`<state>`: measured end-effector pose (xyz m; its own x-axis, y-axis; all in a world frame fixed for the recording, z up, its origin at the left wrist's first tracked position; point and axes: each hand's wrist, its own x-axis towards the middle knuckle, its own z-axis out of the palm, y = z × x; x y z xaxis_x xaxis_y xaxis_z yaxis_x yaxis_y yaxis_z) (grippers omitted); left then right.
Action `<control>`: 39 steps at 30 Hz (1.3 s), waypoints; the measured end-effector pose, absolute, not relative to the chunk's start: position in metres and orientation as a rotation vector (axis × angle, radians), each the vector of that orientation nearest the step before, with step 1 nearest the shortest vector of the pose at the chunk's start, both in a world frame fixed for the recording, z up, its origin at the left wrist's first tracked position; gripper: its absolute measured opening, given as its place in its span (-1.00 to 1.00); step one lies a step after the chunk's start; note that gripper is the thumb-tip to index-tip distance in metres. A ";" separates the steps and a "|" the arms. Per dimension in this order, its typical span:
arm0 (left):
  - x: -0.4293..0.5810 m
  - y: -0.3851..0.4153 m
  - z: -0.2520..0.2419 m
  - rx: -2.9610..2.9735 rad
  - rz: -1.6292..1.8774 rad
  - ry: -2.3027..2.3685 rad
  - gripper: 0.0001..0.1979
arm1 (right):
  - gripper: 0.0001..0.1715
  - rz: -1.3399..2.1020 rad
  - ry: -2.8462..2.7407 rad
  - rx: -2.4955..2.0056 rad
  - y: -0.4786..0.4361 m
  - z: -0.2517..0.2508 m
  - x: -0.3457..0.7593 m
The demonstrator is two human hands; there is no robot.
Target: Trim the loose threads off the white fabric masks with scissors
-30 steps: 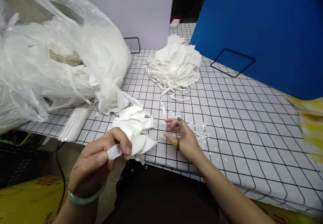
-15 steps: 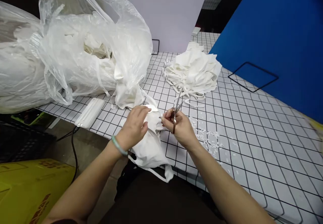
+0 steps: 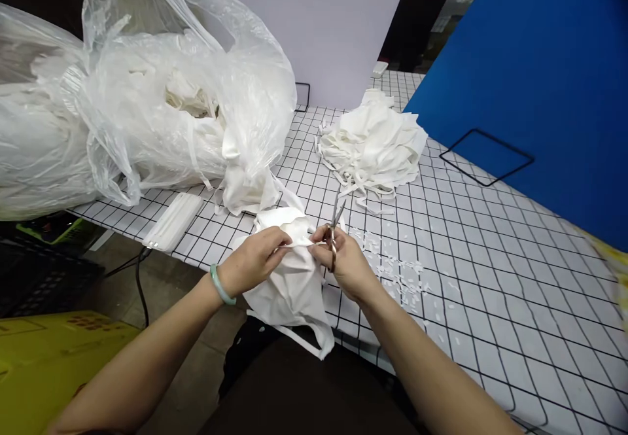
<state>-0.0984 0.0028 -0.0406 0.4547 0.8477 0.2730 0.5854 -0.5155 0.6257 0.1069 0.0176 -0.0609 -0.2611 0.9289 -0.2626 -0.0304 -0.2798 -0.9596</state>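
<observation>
A white cloth piece (image 3: 289, 286) with narrow straps hangs over the table's front edge toward my lap. My left hand (image 3: 258, 257), with a pale green bangle at the wrist, pinches the cloth's upper edge. My right hand (image 3: 346, 260) keeps a pair of scissors (image 3: 336, 216) in its grip, blades pointing away from me. Its thumb and forefinger also pinch the same edge, so a short stretch is drawn between the two hands. Beyond the scissors lies a heap of similar white strapped cloth pieces (image 3: 375, 140).
A clear plastic bag (image 3: 255, 75) stuffed with white cloth stands at the left. Small white snippets (image 3: 402, 275) lie scattered right of my hand. A white power strip (image 3: 174, 222) rests at the table's left edge. A blue panel (image 3: 530, 62) stands on the grid-patterned table (image 3: 490, 258).
My left hand has gone from loosely spread fingers over the cloth to pinching its edge. Both hands have come closer together, the right one moving slightly left and down with the scissors.
</observation>
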 end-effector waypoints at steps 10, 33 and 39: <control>-0.085 -0.001 0.002 1.466 0.533 0.877 -0.66 | -0.53 1.913 -1.005 -1.007 0.025 -0.031 0.123; 0.007 -0.013 -0.041 1.267 1.205 0.942 -0.71 | -0.57 1.316 -1.398 -1.427 -0.030 -0.035 0.174; 0.016 -0.011 -0.035 1.188 1.165 0.739 -0.73 | -0.48 1.543 -0.896 -1.150 -0.025 -0.054 0.146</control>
<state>0.0165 -0.0115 -0.0348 0.2840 0.9503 0.1277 -0.2899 -0.0418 0.9562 0.1461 -0.0247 -0.0544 -0.0771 0.9676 -0.2406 -0.2703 -0.2526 -0.9291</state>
